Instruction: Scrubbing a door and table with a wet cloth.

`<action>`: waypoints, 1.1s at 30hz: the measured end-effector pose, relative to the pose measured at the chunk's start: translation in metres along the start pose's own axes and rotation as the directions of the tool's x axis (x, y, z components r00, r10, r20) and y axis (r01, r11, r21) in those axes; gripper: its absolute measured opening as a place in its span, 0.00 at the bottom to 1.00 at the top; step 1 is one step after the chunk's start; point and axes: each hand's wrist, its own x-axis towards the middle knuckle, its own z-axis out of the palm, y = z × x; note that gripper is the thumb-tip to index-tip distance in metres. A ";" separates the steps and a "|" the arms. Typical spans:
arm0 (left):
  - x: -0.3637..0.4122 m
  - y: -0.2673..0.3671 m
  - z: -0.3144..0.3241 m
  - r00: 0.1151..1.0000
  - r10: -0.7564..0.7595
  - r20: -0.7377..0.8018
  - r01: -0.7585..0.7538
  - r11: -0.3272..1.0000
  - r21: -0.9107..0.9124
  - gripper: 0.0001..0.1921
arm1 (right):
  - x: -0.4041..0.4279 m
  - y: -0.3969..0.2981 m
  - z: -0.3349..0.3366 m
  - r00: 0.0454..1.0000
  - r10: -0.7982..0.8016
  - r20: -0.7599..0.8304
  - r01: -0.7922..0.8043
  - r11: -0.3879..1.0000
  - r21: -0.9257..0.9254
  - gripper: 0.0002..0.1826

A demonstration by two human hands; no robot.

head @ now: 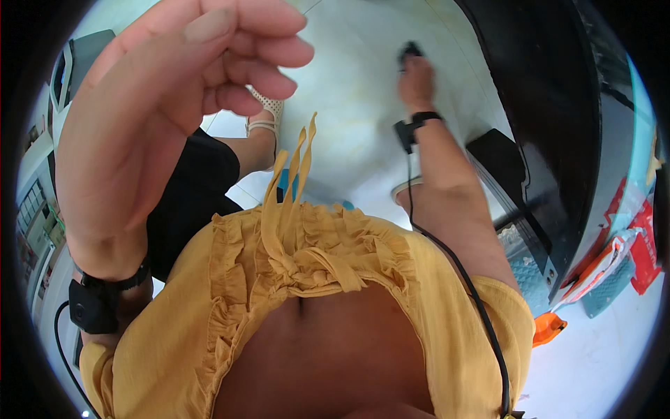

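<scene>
My left hand [152, 99] is raised close to the camera at the upper left. Its fingers are loosely curled and nothing is in them. Farther off, my right hand [417, 84] reaches down over the pale tiled floor [345, 63]. It is blurred and grips a small black object [411, 50], whose kind I cannot make out. A black strapped device with a cable sits on each wrist, the left device [93, 308] larger in view than the right device [405, 135].
A glossy black piece of furniture [539, 68] curves along the right side. Near its base are a red and white plastic package [607, 262], a blue quilted mat [610, 290] and an orange object [548, 329]. A sandalled foot [264, 125] rests on the floor, left of centre.
</scene>
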 end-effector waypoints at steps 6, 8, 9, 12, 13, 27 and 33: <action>-0.003 0.017 0.031 0.947 0.056 -0.316 -0.086 0.993 -0.082 0.13 | -0.094 -0.153 0.018 0.831 -0.197 0.521 0.090 0.970 0.224 0.09; -0.009 0.020 0.017 0.962 0.103 -0.253 -0.162 0.961 -0.223 0.12 | -0.111 -0.161 0.023 0.736 -0.116 0.667 -0.117 0.948 0.294 0.10; -0.008 0.022 0.008 0.973 0.143 -0.181 -0.202 0.906 -0.372 0.12 | -0.116 -0.158 0.024 0.641 -0.043 0.766 -0.305 0.902 0.306 0.11; -0.008 0.020 -0.012 0.945 0.235 -0.228 -0.310 0.867 -0.390 0.11 | -0.124 -0.140 0.010 0.749 0.182 0.637 -0.478 0.814 0.330 0.20; -0.012 0.018 -0.015 0.933 0.262 -0.248 -0.345 0.849 -0.401 0.11 | -0.120 -0.134 -0.001 0.758 0.235 0.608 -0.521 0.779 0.348 0.20; -0.070 -0.019 -0.101 0.795 0.304 -0.524 -0.552 0.720 -0.420 0.08 | -0.092 -0.221 -0.124 0.666 0.623 0.410 -0.599 0.120 0.792 0.17; -0.097 -0.060 -0.128 0.794 0.201 -0.573 -0.510 0.734 -0.449 0.09 | -0.131 -0.240 -0.070 0.723 0.558 0.408 -0.663 0.393 0.637 0.21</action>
